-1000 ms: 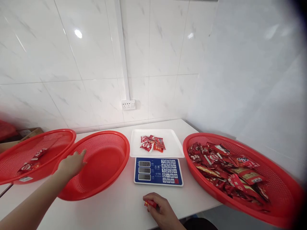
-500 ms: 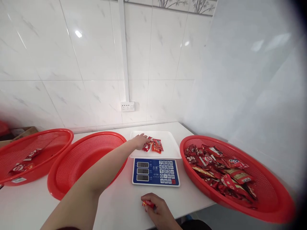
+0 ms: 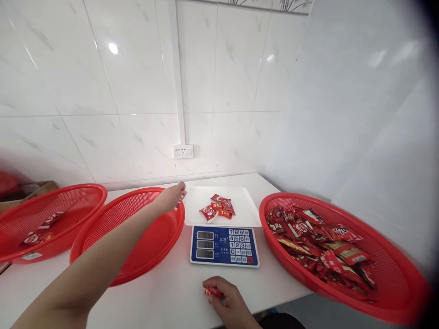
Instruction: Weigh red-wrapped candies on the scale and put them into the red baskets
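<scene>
My left hand (image 3: 170, 197) is stretched out over the far rim of the middle red basket (image 3: 113, 237), its fingers pinched on a small red snack packet (image 3: 182, 195). Just to its right, the white tray of the scale (image 3: 240, 214) carries a few red packets (image 3: 218, 208). The scale's blue panel (image 3: 224, 245) faces me with lit displays and a keypad. My right hand (image 3: 229, 299) rests on the table's near edge, closed on another red packet (image 3: 213, 291).
A large red basket (image 3: 394, 274) at the right holds many red packets. A third red basket (image 3: 68, 201) at the far left holds a few packets. A wall socket (image 3: 183, 151) sits behind the scale. A cardboard box (image 3: 37, 186) lies at the far left.
My left hand went from the middle basket to the scale tray, picked up a packet and drew back left over the basket rim. The right hand stayed put.
</scene>
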Demonstrator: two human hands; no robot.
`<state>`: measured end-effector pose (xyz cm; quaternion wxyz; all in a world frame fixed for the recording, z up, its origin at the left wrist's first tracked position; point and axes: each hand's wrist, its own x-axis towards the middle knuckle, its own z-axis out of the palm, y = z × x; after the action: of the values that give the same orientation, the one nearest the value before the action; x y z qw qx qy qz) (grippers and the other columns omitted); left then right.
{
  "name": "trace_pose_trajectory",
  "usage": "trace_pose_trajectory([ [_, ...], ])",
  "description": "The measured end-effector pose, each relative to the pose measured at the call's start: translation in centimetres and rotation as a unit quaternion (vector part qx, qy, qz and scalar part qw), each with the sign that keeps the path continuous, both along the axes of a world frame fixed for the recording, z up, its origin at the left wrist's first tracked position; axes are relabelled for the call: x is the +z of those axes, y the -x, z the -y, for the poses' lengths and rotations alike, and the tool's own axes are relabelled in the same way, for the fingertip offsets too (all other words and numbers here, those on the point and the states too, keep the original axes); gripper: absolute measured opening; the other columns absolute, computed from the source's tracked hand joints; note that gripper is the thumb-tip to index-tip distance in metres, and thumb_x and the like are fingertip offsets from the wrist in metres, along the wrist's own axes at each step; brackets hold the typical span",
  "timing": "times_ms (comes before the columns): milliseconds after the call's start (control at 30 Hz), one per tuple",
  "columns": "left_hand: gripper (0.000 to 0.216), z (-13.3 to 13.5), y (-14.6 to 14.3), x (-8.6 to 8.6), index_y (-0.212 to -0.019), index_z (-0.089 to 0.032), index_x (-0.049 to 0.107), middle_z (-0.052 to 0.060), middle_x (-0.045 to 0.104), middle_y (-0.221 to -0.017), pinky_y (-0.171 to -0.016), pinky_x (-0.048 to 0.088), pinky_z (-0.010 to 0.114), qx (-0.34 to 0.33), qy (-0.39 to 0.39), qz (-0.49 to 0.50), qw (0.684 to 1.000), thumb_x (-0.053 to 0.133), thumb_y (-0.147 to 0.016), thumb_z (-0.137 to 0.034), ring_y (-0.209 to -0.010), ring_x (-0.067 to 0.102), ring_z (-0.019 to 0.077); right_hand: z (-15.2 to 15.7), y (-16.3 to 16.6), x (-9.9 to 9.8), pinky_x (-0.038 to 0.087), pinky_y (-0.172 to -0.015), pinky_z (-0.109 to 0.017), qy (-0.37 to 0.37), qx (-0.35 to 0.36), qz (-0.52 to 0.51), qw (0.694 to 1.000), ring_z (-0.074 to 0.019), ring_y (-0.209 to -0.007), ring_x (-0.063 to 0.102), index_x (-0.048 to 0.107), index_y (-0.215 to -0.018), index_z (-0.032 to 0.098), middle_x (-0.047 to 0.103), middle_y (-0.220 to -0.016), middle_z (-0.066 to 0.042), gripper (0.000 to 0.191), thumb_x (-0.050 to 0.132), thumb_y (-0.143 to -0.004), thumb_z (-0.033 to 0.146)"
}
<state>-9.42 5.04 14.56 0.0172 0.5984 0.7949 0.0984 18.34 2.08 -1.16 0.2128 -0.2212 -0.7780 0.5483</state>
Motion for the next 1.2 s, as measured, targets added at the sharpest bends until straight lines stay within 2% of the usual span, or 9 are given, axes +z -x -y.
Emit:
trace_pose_trajectory([
  [167, 0.029, 4.1, 2.0, 0.8, -0.102, -0.02, 0.04, 0.001, 0.061, -0.067, -0.047, 0.041, 0.024, 0.052, 0.015, 0.001, 0.999, 0.018, -0.09, -0.035, -0.048, 0.058, 0.014, 0.0, -0.2, 0.1, 0.044, -0.08, -0.029, 0.01, 0.003, -0.005, 1.0, -0.0193, -0.09, 0.059, 0.064, -0.094, 0.02, 0.064, -0.095, -0.006, 0.027, 0.047, -0.074, 0.014],
  [267, 0.033, 4.2, 1.6, 0.6, -0.102, -0.017, 0.046, 0.008, 0.064, -0.082, -0.055, 0.046, 0.031, 0.039, 0.026, -0.018, 0.999, 0.033, -0.085, -0.043, -0.063, 0.063, 0.0206, 0.0, -0.3, 0.1, 0.044, -0.081, -0.029, 0.009, 0.006, -0.009, 1.0, -0.0194, -0.091, 0.058, 0.064, -0.095, 0.02, 0.064, -0.096, -0.006, 0.027, 0.046, -0.074, 0.013],
  [400, 0.033, 1.9, -1.6, -0.3, -0.114, -0.019, 0.049, 0.011, 0.053, -0.121, -0.088, 0.041, 0.04, -0.06, 0.007, -0.044, 0.997, 0.04, -0.084, -0.031, -0.113, 0.047, 0.0259, 0.0, -0.3, 0.0, 0.044, -0.08, -0.03, 0.007, 0.004, -0.001, 1.0, -0.0194, -0.09, 0.058, 0.063, -0.095, 0.02, 0.064, -0.096, -0.006, 0.027, 0.047, -0.075, 0.014],
  [500, 0.046, -0.5, -4.7, -1.5, -0.118, -0.026, 0.048, 0.001, 0.05, -0.127, -0.101, 0.03, 0.029, -0.184, 0.021, -0.043, 0.982, 0.045, -0.076, -0.01, -0.121, 0.038, 0.0157, 0.1, -0.2, 0.2, 0.045, -0.078, -0.029, 0.003, -0.002, 0.006, 1.0, -0.0194, -0.089, 0.059, 0.064, -0.094, 0.02, 0.064, -0.095, -0.006, 0.026, 0.047, -0.075, 0.015],
  [600, 0.053, -2.3, -6.8, -2.8, -0.117, -0.026, 0.05, 0.001, 0.054, -0.121, -0.101, 0.03, 0.026, -0.246, 0.038, -0.044, 0.967, 0.048, -0.069, -0.003, -0.117, 0.042, 0.0149, 0.2, -0.2, 0.3, 0.045, -0.078, -0.03, -0.003, -0.01, 0.01, 1.0, -0.0196, -0.088, 0.059, 0.064, -0.094, 0.02, 0.064, -0.095, -0.006, 0.026, 0.046, -0.075, 0.016],
  [767, 0.034, -2.7, -7.1, -2.7, -0.105, -0.022, 0.055, 0.006, 0.057, -0.103, -0.079, 0.045, 0.029, -0.204, 0.039, -0.055, 0.977, 0.044, -0.073, -0.012, -0.096, 0.055, 0.0198, 0.2, -0.1, 0.2, 0.045, -0.077, -0.03, -0.008, -0.013, 0.01, 1.0, -0.0193, -0.086, 0.059, 0.064, -0.094, 0.02, 0.065, -0.094, -0.006, 0.027, 0.046, -0.074, 0.015],
  [933, 0.028, 1.4, -3.8, 0.4, -0.1, -0.018, 0.052, 0.01, 0.056, -0.099, -0.061, 0.046, 0.034, -0.082, 0.038, -0.068, 0.994, 0.031, -0.081, -0.02, -0.075, 0.059, 0.0218, 0.0, -0.1, 0.0, 0.046, -0.075, -0.029, -0.006, -0.009, 0.007, 1.0, -0.0193, -0.086, 0.059, 0.064, -0.094, 0.02, 0.065, -0.094, -0.006, 0.028, 0.047, -0.073, 0.014],
  [1067, 0.03, 5.2, -1.5, 2.6, -0.099, -0.017, 0.055, 0.011, 0.06, -0.099, -0.064, 0.047, 0.036, -0.045, 0.081, -0.048, 0.994, 0.045, -0.078, -0.036, -0.083, 0.06, 0.0267, -0.1, -0.2, 0.0, 0.045, -0.079, -0.029, 0.01, 0.0, -0.008, 1.0, -0.019, -0.088, 0.059, 0.064, -0.094, 0.02, 0.064, -0.094, -0.006, 0.026, 0.048, -0.074, 0.016],
  [1200, 0.039, 4.3, -3.3, 1.9, -0.117, -0.026, 0.047, 0.004, 0.054, -0.122, -0.083, 0.045, 0.031, -0.097, 0.079, -0.007, 0.992, 0.04, -0.084, -0.044, -0.106, 0.053, 0.0216, -0.1, -0.3, 0.0, 0.044, -0.081, -0.029, 0.014, 0.008, -0.015, 1.0, -0.019, -0.09, 0.059, 0.064, -0.094, 0.02, 0.064, -0.096, -0.006, 0.026, 0.048, -0.074, 0.015],
])
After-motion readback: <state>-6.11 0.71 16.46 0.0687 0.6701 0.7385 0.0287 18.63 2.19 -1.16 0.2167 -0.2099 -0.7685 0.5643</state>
